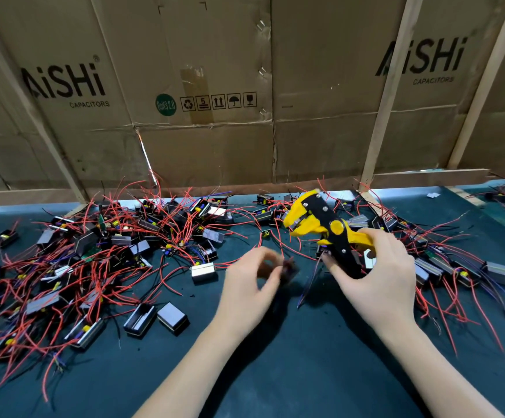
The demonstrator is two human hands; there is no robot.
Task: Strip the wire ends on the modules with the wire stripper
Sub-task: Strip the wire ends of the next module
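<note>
The right hand (378, 273) grips the stripper (323, 224) by its handles, fingers curled round them from the right and the thumb across the near side. The left hand (252, 282) pinches a small dark module (289, 268) between thumb and fingertips; it is blurred, so its details cannot be made out.

The stripper is yellow and black, with a yellow pivot knob and silver rivets. Its head points up and to the left, jaws parted a little, above the table (275, 372), up and to the right of the module and apart from it.

More modules are small black cases, some with grey metal faces and yellow parts showing inside, each trailing thin red wires and a few dark ones. A dense pile (94, 251) of them spreads over the left half of the dark green table, and a smaller heap (456, 267) lies to the right, behind the right hand.

Both forearms are bare and reach in from the bottom edge, the hands close together near the table's middle. Flattened cardboard boxes (245, 86) printed "AiSHi CAPACITORS" form a wall behind the table, braced by pale wooden slats (387, 95).
</note>
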